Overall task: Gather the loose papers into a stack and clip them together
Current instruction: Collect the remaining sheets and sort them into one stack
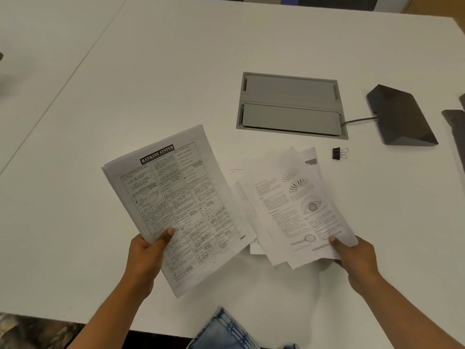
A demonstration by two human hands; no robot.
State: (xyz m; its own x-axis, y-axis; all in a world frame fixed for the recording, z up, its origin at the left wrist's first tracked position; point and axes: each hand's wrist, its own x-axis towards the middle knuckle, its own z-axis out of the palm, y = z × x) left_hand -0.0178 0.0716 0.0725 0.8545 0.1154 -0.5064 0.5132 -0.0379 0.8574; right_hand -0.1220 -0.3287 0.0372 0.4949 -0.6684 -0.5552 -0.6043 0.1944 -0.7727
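Two bundles of paper are held above the white table [75, 122], one in each hand. The left hand [146, 250] pinches the lower left edge of a squared-up bundle [176, 210] headed "BANKING SYSTEM", thumb on top, fingers hidden beneath. The right hand [354, 258] grips the lower right corner of a looser, fanned bundle [297, 210] whose top page shows an eye and other drawings; its thumb presses the top sheet. The two bundles overlap slightly near their lower inner edges. Whether the fanned sheets' far ends rest on the table cannot be told.

A black binder clip [338, 153] lies on the table just beyond the fanned bundle's far right corner, apart from it, nothing covering it. Past the clip, a grey hatch [289, 107] is set flush into the tabletop, and a cable [359, 120] runs from it to a dark wedge-shaped box [400, 117] at the right. Blue denim [226, 331] shows at the near table edge.
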